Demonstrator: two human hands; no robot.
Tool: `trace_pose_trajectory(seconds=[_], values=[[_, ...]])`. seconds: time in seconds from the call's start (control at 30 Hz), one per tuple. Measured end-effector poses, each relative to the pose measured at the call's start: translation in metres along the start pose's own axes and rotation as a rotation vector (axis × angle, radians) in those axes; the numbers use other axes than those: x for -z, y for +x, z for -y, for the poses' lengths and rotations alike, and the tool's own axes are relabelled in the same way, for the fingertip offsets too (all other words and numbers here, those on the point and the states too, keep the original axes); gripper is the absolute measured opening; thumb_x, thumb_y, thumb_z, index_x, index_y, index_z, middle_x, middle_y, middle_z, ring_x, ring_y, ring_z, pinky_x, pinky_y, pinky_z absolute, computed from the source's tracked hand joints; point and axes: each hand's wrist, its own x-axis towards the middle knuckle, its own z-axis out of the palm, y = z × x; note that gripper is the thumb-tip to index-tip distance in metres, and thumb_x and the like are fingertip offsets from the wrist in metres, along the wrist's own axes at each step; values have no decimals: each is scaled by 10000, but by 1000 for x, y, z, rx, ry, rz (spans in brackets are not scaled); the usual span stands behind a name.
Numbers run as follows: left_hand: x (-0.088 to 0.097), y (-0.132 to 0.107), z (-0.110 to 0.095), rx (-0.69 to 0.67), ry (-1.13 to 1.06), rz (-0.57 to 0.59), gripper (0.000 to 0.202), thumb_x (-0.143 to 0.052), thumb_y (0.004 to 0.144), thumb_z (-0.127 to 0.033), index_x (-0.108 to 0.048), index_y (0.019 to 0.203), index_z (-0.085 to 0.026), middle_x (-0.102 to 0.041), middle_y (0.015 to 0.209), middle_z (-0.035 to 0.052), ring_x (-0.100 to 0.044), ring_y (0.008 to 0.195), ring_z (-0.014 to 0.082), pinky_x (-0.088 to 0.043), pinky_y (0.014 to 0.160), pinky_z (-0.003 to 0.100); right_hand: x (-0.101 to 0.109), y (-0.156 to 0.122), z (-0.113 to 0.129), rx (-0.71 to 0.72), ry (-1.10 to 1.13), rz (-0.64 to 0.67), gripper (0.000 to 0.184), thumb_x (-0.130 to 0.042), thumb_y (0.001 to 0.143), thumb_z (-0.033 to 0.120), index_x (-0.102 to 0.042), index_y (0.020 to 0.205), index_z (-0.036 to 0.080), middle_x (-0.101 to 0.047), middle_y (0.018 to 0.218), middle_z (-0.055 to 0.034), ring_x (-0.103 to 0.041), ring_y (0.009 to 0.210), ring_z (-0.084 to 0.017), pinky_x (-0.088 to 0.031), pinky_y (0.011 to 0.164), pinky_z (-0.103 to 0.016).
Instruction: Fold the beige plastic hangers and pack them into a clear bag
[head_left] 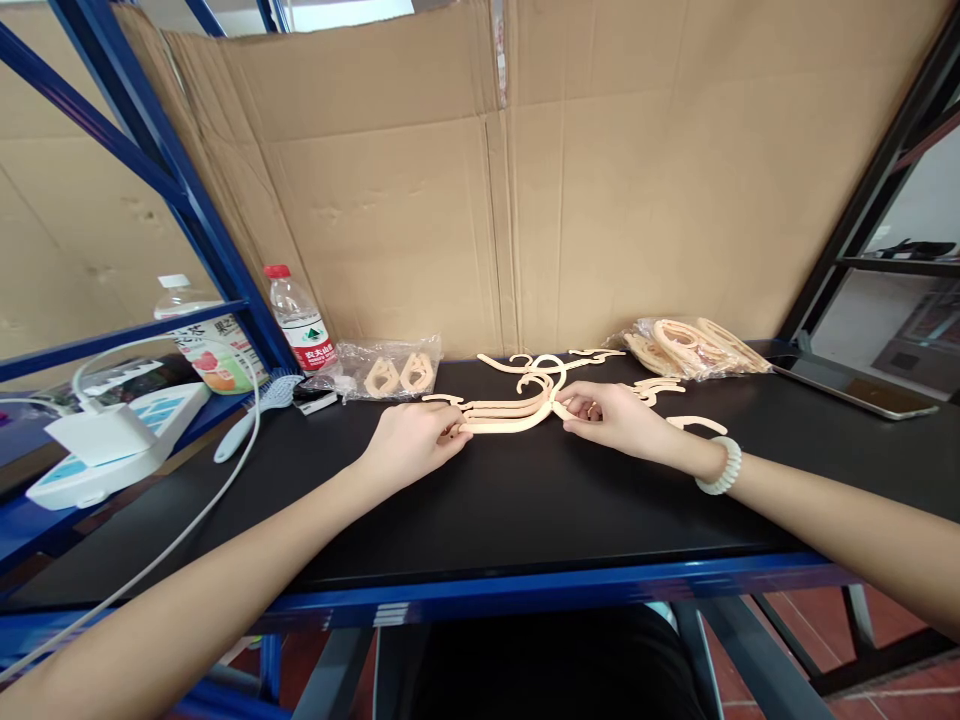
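A beige plastic folding clothes hanger (510, 426) lies low over the black tabletop between my hands. The fingers of my left hand (418, 437) are closed around the left end of its long curved arm. At the hanger's centre, by the hook, my right hand (611, 418) pinches the other side; its fingertips partly cover that piece. More hanger parts (517, 367) with curved hooks are spread just behind. Beside my right wrist lies a loose curved piece (697, 423), and other slim pieces (660, 387) rest behind that hand.
A clear bag with two folded hangers (401, 375) lies back left, near a red-capped water bottle (300, 320) and hairbrush (259, 405). Another bag of hangers (690, 347) and a phone-like slab (855, 387) are back right. A white cable (202, 515) crosses the left side. Cardboard (375, 200) stands behind.
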Motion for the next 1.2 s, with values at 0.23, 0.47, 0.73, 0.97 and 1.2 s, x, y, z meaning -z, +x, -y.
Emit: trace_pose_trajectory(seconds=[0.23,0.47,0.73,0.97,1.2], values=[[-8,1,0,-62,25,49,167,-529,881,-262,-600,756,-178,-629,829,41,-613,813,184,-438,657,265,1,-1,-3,115,-167,83,106,-572,833,199,-658,895,197,-655,785,-10,-598,681,-155,-443,628,-261],[-7,-4,-7,-49,96,-28,112,-516,873,-207,-605,930,-171,-646,952,89,-583,969,257,-493,791,358,-1,-4,-3,174,-340,15,131,-535,853,138,-649,905,175,-651,859,-57,-592,835,-200,-453,725,-294],[4,-23,-53,-259,-173,38,372,-517,909,-380,-571,1207,-163,-618,1199,103,-557,1112,249,-491,935,390,-1,-7,5,117,-570,19,179,-516,833,60,-642,900,167,-633,804,-65,-572,818,-217,-429,695,-296],[-2,-21,-47,-211,-202,79,448,-475,926,-439,-572,1257,-153,-592,1293,115,-533,1204,276,-444,1020,437,3,-5,11,56,-552,53,156,-532,843,60,-635,860,176,-634,827,-40,-588,761,-186,-409,661,-274],[-6,-19,-43,-206,-206,83,439,-461,932,-428,-572,1259,-156,-543,1335,122,-487,1246,278,-410,1060,438,1,-4,-2,51,-507,24,174,-533,843,42,-639,918,159,-625,954,-65,-614,794,-183,-433,684,-271]])
